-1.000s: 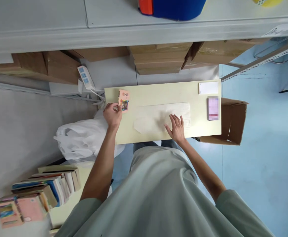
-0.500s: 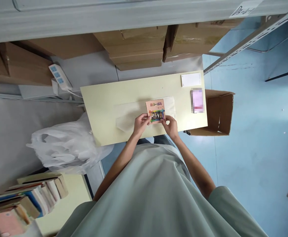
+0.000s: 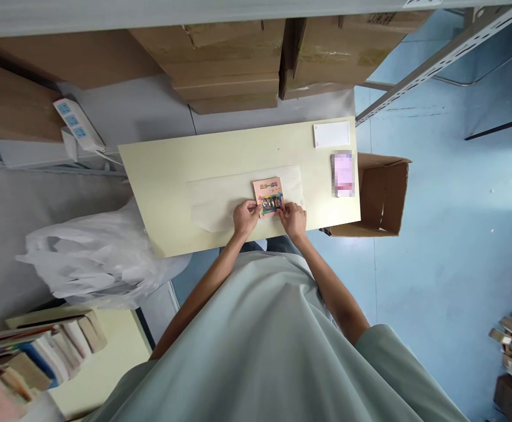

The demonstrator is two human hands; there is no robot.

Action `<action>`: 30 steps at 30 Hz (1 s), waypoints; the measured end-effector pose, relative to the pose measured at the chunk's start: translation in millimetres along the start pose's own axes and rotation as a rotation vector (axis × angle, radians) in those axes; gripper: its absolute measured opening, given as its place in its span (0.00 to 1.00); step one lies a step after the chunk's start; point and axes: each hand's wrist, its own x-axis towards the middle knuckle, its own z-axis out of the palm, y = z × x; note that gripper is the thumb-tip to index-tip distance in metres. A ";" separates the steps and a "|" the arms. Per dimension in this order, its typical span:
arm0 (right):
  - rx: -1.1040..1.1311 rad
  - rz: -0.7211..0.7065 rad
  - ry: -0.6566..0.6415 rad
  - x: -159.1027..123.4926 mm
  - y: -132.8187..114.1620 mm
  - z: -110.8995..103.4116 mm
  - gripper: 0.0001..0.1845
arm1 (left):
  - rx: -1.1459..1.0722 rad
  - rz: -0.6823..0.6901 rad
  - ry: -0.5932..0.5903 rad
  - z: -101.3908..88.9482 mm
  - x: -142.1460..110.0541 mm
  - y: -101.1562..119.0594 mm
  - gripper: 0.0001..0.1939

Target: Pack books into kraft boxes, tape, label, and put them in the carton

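Observation:
A small pink book (image 3: 268, 189) with a colourful picture on its cover is held at the front of the pale yellow table (image 3: 168, 193). My left hand (image 3: 246, 218) grips its lower left edge between thumb and fingers. On the lower right edge, my right hand (image 3: 293, 220) pinches it in the same way. Beneath the book a translucent white sheet (image 3: 214, 202) lies flat on the table, partly hidden by the book and hands.
A white card (image 3: 331, 135) and a pink blurred item (image 3: 342, 173) lie at the table's right end. An open cardboard box (image 3: 390, 196) stands beyond it. Left are a plastic bag (image 3: 93, 255), books (image 3: 58, 351) and a power strip (image 3: 78, 125). Cartons (image 3: 234, 64) line the shelf behind.
The view has shifted a little, so the table and shelf sit further left and higher. The book now lies closer to the sheet, still between both hands; my right fingers have curled in more.

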 end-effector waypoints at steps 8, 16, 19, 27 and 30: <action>0.001 -0.033 -0.023 4.4 1.6 0.3 0.11 | -0.065 -0.007 -0.032 -7.5 3.5 -8.4 0.07; 0.076 0.039 0.237 10.7 39.9 -22.6 0.21 | -0.094 -0.010 -0.009 -11.2 0.9 -3.0 0.07; 0.169 0.108 0.195 19.6 49.2 -25.6 0.23 | -0.103 -0.018 -0.007 -11.3 1.0 -2.5 0.07; 0.296 0.202 0.133 33.7 42.7 -29.3 0.27 | -0.115 -0.042 0.003 -9.5 2.5 -4.2 0.08; 0.352 0.136 0.185 24.9 33.5 -36.5 0.22 | -0.123 -0.042 0.011 -9.8 1.2 -3.1 0.08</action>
